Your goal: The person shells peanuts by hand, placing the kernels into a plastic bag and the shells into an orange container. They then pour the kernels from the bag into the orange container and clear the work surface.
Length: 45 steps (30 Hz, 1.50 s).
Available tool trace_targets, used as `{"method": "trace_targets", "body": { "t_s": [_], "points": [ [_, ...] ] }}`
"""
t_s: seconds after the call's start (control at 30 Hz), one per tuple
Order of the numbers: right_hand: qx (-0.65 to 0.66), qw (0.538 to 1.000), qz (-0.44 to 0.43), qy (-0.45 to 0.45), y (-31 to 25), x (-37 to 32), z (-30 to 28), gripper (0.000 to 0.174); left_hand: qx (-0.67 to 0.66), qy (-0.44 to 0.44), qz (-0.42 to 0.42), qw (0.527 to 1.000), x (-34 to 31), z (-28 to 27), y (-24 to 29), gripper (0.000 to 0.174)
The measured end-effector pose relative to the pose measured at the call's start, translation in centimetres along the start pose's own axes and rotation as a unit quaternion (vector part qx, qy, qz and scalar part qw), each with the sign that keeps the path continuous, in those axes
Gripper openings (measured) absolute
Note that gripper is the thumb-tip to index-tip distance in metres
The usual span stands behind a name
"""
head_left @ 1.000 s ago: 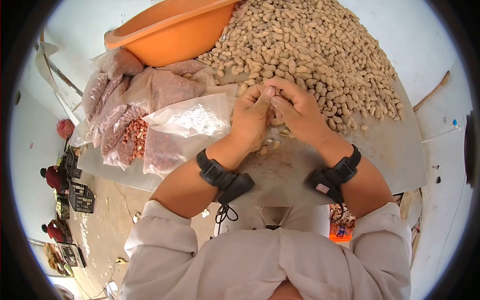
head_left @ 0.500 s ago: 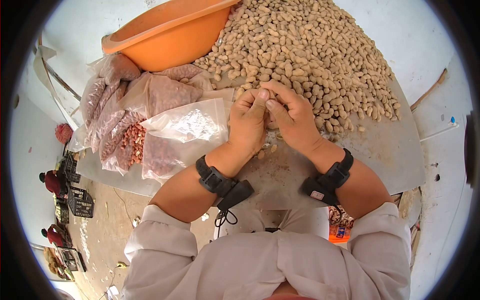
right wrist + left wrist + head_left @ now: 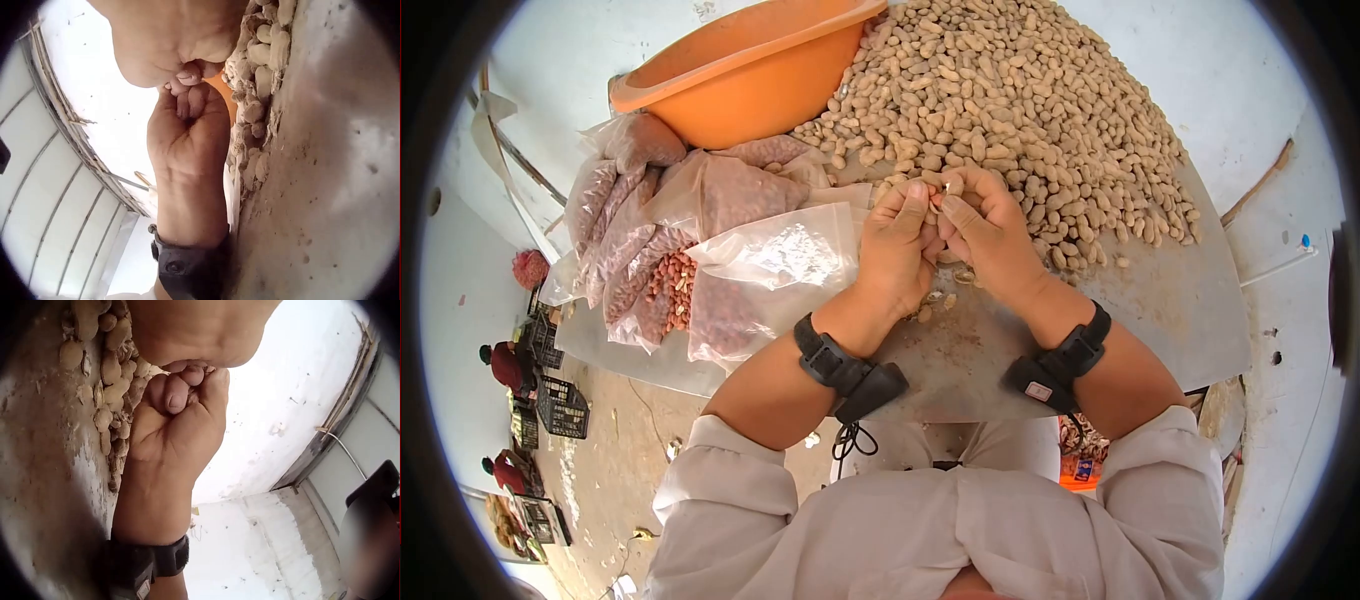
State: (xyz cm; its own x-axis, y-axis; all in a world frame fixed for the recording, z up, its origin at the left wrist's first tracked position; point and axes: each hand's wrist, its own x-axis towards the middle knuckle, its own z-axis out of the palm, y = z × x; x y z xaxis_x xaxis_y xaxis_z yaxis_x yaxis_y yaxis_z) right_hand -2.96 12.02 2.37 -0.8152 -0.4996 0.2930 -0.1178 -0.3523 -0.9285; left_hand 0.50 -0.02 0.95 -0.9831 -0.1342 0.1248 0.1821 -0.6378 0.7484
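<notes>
In the head view, my left hand (image 3: 892, 255) and right hand (image 3: 1000, 245) meet fingertip to fingertip just in front of a heap of unshelled peanuts (image 3: 1000, 100). Between their thumbs and forefingers they pinch a peanut (image 3: 937, 200), opened up, with pale inner shell and a reddish bit showing. My fingers cover most of it. Both wrist views show the other fingers curled in toward the palms, hiding the peanut. Below the hands, a few shell pieces (image 3: 948, 300) lie on the metal tabletop (image 3: 960, 370).
Clear plastic bags (image 3: 730, 195) of shelled red peanuts lie to the left, one of them with loose kernels (image 3: 670, 290) at its mouth. An orange basin (image 3: 750, 90) leans behind them. Black crates (image 3: 562, 408) and two people stand or sit far left on the floor.
My fingertips have parted slightly, and the peanut's pale inner shell and reddish bit now show between them. Both hands stay in nearly the same place.
</notes>
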Motion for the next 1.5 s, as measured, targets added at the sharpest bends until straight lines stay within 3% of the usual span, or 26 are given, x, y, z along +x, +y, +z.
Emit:
{"method": "trace_targets", "body": {
  "t_s": [0.07,0.17,0.27,0.37,0.47,0.57,0.67,0.77,0.83,0.87,1.0,1.1,1.2,1.23,1.27,1.3,1.4,1.5],
  "points": [
    [0.082,0.993,0.077,-0.036,-0.2,0.2,-0.9,0.019,0.004,0.005,-0.021,1.000,-0.3,0.8,0.6,0.025],
    [0.102,0.994,0.043,-0.016,0.4,0.4,-0.8,0.018,-0.051,-0.015,-0.048,0.997,-0.2,0.5,1.0,0.024],
    [-0.035,0.999,-0.006,-0.007,-0.7,0.0,0.1,0.019,-0.123,0.049,-0.102,0.986,0.0,0.3,0.9,0.023],
    [-0.266,0.957,-0.116,0.002,1.4,0.6,-1.2,0.021,-0.176,0.035,-0.135,0.974,0.2,-1.3,0.2,0.022],
    [-0.318,0.941,-0.113,-0.008,0.4,0.3,-0.7,0.025,-0.198,0.035,-0.174,0.964,0.5,-1.6,0.0,0.021],
    [-0.292,0.953,-0.079,-0.005,0.3,0.4,-0.7,0.026,-0.138,0.014,-0.160,0.977,0.4,-1.0,0.5,0.016],
    [-0.390,0.905,-0.167,-0.017,0.2,0.6,-0.9,0.025,0.057,-0.007,-0.101,0.993,-0.3,-0.5,1.1,0.015],
    [-0.257,0.959,-0.081,-0.090,-0.2,0.9,-1.7,0.023,0.177,-0.049,-0.107,0.977,-0.3,-0.6,2.6,0.017],
    [0.031,0.995,0.027,-0.092,-0.3,1.1,-2.7,0.023,0.124,-0.055,-0.104,0.985,-0.9,0.4,2.8,0.020],
    [0.176,0.977,0.077,-0.089,-0.3,1.2,-3.1,0.023,0.099,-0.059,-0.100,0.988,-1.0,0.6,2.8,0.023],
    [0.346,0.922,0.131,0.117,-1.7,1.5,-2.6,0.018,0.056,-0.050,-0.107,0.991,-0.3,-1.2,2.5,0.026],
    [0.349,0.930,0.105,0.056,-1.1,2.0,-4.4,0.015,0.023,-0.012,-0.122,0.992,0.3,-1.8,2.7,0.022],
    [0.090,0.986,0.129,-0.061,-1.6,2.4,-6.0,0.014,-0.004,0.007,-0.125,0.992,0.4,-1.8,2.7,0.021],
    [-0.115,0.986,0.089,-0.085,-1.9,2.1,-5.7,0.012,-0.012,0.006,-0.124,0.992,0.5,-1.8,2.7,0.021],
    [-0.316,0.942,0.045,-0.108,-2.4,1.7,-5.3,0.012,-0.021,0.004,-0.120,0.993,0.4,-1.8,2.7,0.020],
    [-0.503,0.855,-0.004,-0.127,-2.7,1.5,-4.8,0.012,-0.021,0.004,-0.120,0.993,0.5,-1.9,2.6,0.020],
    [-0.597,0.771,-0.110,-0.194,-0.7,1.1,-5.0,0.025,-0.016,0.003,-0.114,0.993,0.6,-1.9,2.7,0.021],
    [-0.625,0.753,-0.038,-0.203,-1.1,1.0,-4.2,0.027,-0.008,0.004,-0.113,0.994,0.5,-1.9,2.5,0.021]
  ]
}}
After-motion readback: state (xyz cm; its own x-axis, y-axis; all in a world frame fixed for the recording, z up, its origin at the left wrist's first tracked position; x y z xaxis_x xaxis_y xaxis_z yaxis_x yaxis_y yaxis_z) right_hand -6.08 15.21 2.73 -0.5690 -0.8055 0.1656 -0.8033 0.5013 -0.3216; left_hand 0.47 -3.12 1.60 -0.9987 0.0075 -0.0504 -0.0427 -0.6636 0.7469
